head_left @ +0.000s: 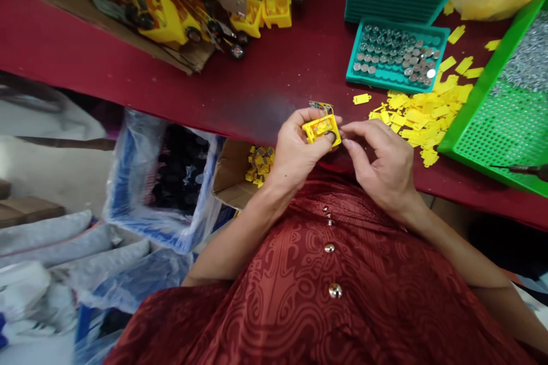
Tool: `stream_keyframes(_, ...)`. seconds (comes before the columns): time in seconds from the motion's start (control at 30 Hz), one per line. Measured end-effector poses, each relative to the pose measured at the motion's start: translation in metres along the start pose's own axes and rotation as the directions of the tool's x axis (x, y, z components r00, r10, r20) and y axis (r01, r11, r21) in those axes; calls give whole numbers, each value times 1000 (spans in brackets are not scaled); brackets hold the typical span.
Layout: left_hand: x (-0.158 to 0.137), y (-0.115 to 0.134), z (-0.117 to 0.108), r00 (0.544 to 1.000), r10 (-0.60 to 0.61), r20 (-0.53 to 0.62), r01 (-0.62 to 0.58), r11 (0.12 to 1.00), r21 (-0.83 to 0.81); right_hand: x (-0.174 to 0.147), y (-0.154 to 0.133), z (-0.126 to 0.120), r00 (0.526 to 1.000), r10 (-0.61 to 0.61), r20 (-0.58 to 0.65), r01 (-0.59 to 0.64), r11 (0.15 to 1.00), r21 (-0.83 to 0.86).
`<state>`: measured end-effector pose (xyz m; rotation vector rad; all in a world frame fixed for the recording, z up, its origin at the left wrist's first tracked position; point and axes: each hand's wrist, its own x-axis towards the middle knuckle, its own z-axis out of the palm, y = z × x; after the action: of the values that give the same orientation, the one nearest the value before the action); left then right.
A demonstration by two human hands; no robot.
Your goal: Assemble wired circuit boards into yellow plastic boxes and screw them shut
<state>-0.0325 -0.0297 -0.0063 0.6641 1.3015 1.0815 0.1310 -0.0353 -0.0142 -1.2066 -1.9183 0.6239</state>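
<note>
My left hand (295, 151) is closed around a small yellow plastic housing (319, 127), its open side facing up. Thin wires and a small circuit board (322, 106) show at the housing's far edge. A dark round part sits near my left thumb tip, inside the housing's near corner. My right hand (379, 157) is just to the right of the housing, thumb and forefinger tips close together by its edge. Whatever may be between those fingertips is too small to make out. Both hands are over the table's front edge, close to my body.
Yellow flat plastic pieces (422, 111) lie heaped at right, beside a teal tray (353, 68) of button cells and a green basket (454, 142) with small metal parts and a screwdriver (524, 169). Yellow assemblies (162, 20) fill a cardboard tray. Below left stand a carton (231, 174) and a lined blue crate (113, 194).
</note>
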Motion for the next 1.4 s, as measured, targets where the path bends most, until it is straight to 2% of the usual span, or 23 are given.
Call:
stream_keyframes(0.13, 1, 1, 1, 999, 45, -10, -45, 999, 7, 0, 4, 7, 995, -101, -25, 99, 993, -70)
stream_keyframes(0.27, 0, 0, -2, 997, 19, 72, -21, 1000, 20, 1, 7, 9, 988, -152, -19, 147, 976, -159)
stream_keyframes(0.43, -5, 0, -6, 990, -22, 140, 21, 1000, 8, 3, 11, 6, 986, -129, 107, 152, 959, -241)
stream_keyframes(0.53, -8, 0, -4, 994, 18, 112, -25, 998, 55, 6, 10, 4, 979, -131, 158, 171, 944, -281)
stream_keyframes(0.67, -7, -5, -4, 988, 108, 108, -123, 982, 143, 8, 9, 3, 978, -82, 192, 137, 946, -295)
stream_keyframes(0.8, -1, -11, -9, 971, 183, 153, -209, 962, 177, 8, 9, 5, 982, -139, 130, 171, 942, -289)
stream_keyframes(1.0, -2, -8, -8, 982, 87, 167, -99, 993, 62, 7, 9, 3, 986, -162, 47, 168, 958, -234)
stream_keyframes(1.27, -4, -4, -4, 990, 68, 120, -68, 998, -4, 6, 4, 4, 978, -192, 78, 206, 937, -283)
stream_keyframes(1.4, 0, -1, -4, 989, 5, 146, 11, 994, -108, 6, 3, -1, 988, -152, 22, 153, 975, -158)
